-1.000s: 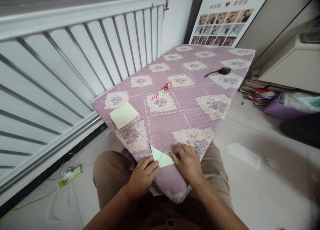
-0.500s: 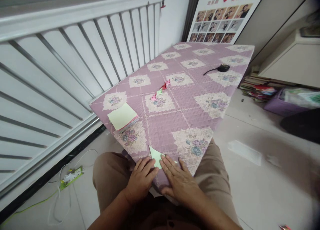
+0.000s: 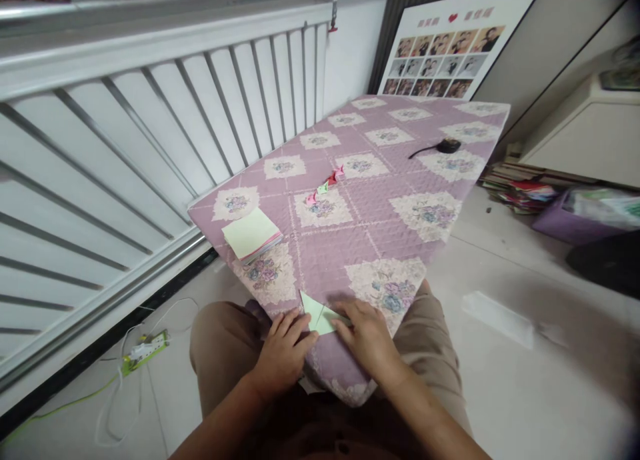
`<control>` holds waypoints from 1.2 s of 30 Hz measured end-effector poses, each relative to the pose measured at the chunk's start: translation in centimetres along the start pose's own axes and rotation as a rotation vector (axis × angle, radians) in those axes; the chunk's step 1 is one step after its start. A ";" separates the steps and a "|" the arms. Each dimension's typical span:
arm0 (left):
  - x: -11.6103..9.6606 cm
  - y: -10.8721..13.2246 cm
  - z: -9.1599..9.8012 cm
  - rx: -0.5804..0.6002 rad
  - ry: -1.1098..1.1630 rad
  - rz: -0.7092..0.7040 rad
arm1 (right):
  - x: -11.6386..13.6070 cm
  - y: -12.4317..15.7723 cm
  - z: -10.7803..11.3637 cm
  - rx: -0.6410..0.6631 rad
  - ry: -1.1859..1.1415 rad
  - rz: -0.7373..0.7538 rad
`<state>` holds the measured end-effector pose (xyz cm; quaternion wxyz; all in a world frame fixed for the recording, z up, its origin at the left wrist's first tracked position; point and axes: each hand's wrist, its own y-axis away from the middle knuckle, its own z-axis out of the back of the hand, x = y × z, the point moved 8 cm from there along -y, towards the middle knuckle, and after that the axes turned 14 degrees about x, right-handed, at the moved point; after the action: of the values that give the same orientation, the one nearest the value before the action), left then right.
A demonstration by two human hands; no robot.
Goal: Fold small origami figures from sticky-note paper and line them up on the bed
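A pale green sheet of folded paper (image 3: 320, 315) lies near the front corner of the cloth-covered table, with a crease showing across its middle. My left hand (image 3: 284, 343) rests flat, fingers stretched, on the paper's left edge. At the opposite end, my right hand (image 3: 367, 330) has its thumb and fingers around the paper's right corner; its fingertips are slightly blurred. Farther left stands a stack of square coloured paper (image 3: 251, 233), light green on top. Several small folded paper pieces (image 3: 323, 188), pink, green and red, sit in a row mid-table.
The purple floral tablecloth (image 3: 330, 253) covers a table beside a white radiator (image 3: 210, 113). A black round object with a strap (image 3: 449, 145) lies toward the far right. A power strip (image 3: 146, 351) with cables is on the floor at left; a purple bin (image 3: 575, 220) stands at right.
My right hand has gone from pressing flat on the paper to curling at its right corner, uncovering more of the paper. My left hand has stayed in place. The view has shifted slightly.
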<state>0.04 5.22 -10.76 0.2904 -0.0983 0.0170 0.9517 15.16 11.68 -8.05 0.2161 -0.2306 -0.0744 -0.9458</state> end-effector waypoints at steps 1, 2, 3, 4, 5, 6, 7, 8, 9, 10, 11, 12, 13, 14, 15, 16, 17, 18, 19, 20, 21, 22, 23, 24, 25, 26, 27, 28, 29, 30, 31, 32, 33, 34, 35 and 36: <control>0.0 0.1 0.1 -0.017 0.007 -0.002 | 0.4 -0.3 -0.2 0.009 0.001 -0.022; 0.0 0.1 0.2 -0.033 0.018 0.002 | 0.7 -0.6 -0.3 0.014 0.010 -0.045; 0.0 0.1 0.4 -0.047 0.033 0.010 | 1.0 -0.9 -0.5 0.020 0.021 -0.065; 0.1 0.1 0.6 -0.060 0.053 0.019 | 1.1 -1.1 -0.5 0.025 0.032 -0.081; 0.0 0.0 0.8 -0.067 0.078 0.027 | 1.2 -1.2 -0.6 0.032 0.038 -0.092; 0.0 -0.1 1.0 -0.074 0.108 0.036 | 1.2 -1.3 -0.6 0.039 0.038 -0.103; 0.0 -0.3 1.2 -0.085 0.141 0.048 | 1.1 -1.4 -0.7 0.045 0.035 -0.114; 0.0 -0.5 1.5 -0.098 0.173 0.067 | 1.0 -1.5 -0.7 0.047 0.032 -0.125; 0.0 -0.7 1.6 -0.113 0.204 0.095 | 0.9 -1.5 -0.7 0.044 0.029 -0.133; 0.1 -1.0 1.8 -0.131 0.231 0.133 | 0.8 -1.5 -0.7 0.036 0.027 -0.137; 0.3 -1.2 1.9 -0.149 0.253 0.177 | 0.8 -1.5 -0.7 0.025 0.024 -0.139; 0.5 -1.4 1.9 -0.166 0.270 0.223 | 0.8 -1.5 -0.6 0.014 0.021 -0.138; 0.6 -1.6 1.9 -0.180 0.286 0.266 | 0.9 -1.5 -0.6 0.005 0.013 -0.135; 0.8 -1.7 1.8 -0.190 0.302 0.302 | 0.9 -1.5 -0.7 -0.001 0.000 -0.130; 0.9 -1.8 1.6 -0.197 0.320 0.328 | 0.9 -1.5 -0.7 -0.003 -0.019 -0.124; 1.1 -1.8 1.5 -0.207 0.339 0.345 | 1.0 -1.5 -0.8 -0.002 -0.044 -0.116; 1.1 -1.8 1.4 -0.223 0.359 0.355 | 1.0 -1.4 -0.9 -0.002 -0.073 -0.105; 1.3 -1.6 1.3 -0.251 0.377 0.365 | 1.1 -1.4 -1.0 -0.001 -0.105 -0.092; 1.4 -1.5 1.3 -0.284 0.391 0.376 | 1.1 -1.3 -1.1 -0.002 -0.139 -0.080; 1.5 -1.3 1.3 -0.315 0.402 0.388 | 1.1 -1.3 -1.2 -0.004 -0.171 -0.064; 1.6 -1.1 1.2 -0.339 0.413 0.401 | 1.2 -1.2 -1.3 -0.007 -0.200 -0.044; 1.7 -1.1 1.2 -0.348 0.427 0.411 | 1.3 -1.1 -1.3 -0.013 -0.226 -0.019; 1.8 -1.1 1.1 -0.343 0.445 0.420 | 1.4 -1.0 -1.3 -0.022 -0.247 0.006; 2.0 -1.2 1.0 -0.331 0.470 0.430 | 1.5 -0.8 -1.2 -0.034 -0.262 0.034; 2.1 -1.3 0.9 -0.316 0.503 0.444 | 1.7 -0.6 -0.9 -0.049 -0.271 0.060; 2.3 -1.3 0.8 -0.300 0.546 0.466 | 1.9 -0.5 -0.6 -0.064 -0.273 0.087; 2.6 -1.4 0.7 -0.275 0.597 0.491 | 2.1 -0.3 -0.3 -0.078 -0.268 0.117; 2.8 -1.5 0.6 -0.243 0.658 0.510 | 2.4 -0.1 0.2 -0.091 -0.257 0.150; 2.9 -1.6 0.4 -0.211 0.728 0.520 | 2.8 0.2 0.7 -0.101 -0.241 0.184; 2.9 -1.7 0.3 -0.184 0.808 0.516 | 3.2 0.4 1.2 -0.109 -0.224 0.220; 2.8 -1.9 0.2 -0.166 0.896 0.499 | 3.6 0.6 1.7 -0.115 -0.209 0.252; 2.6 -2.0 0.2 -0.160 0.985 0.472 | 4.0 0.8 2.2 -0.121 -0.195 0.280; 2.4 -2.1 0.3 -0.162 1.069 0.442 | 4.4 1.0 2.7 -0.127 -0.184 0.303; 2.1 -2.2 0.4 -0.165 1.142 0.413 | 4.7 1.2 3.1 -0.133 -0.178 0.323; 1.9 -2.3 0.6 -0.164 1.197 0.393 | 4.9 1.3 3.5 -0.139 -0.174 0.341; 1.6 -2.2 0.8 -0.159 1.230 0.384 | 5.1 1.5 3.9 -0.148 -0.174 0.353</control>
<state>-0.16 8.04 -10.27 0.0440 -0.6418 0.1269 0.7551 13.31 9.32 -2.12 0.3536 -0.3360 0.0186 -0.8728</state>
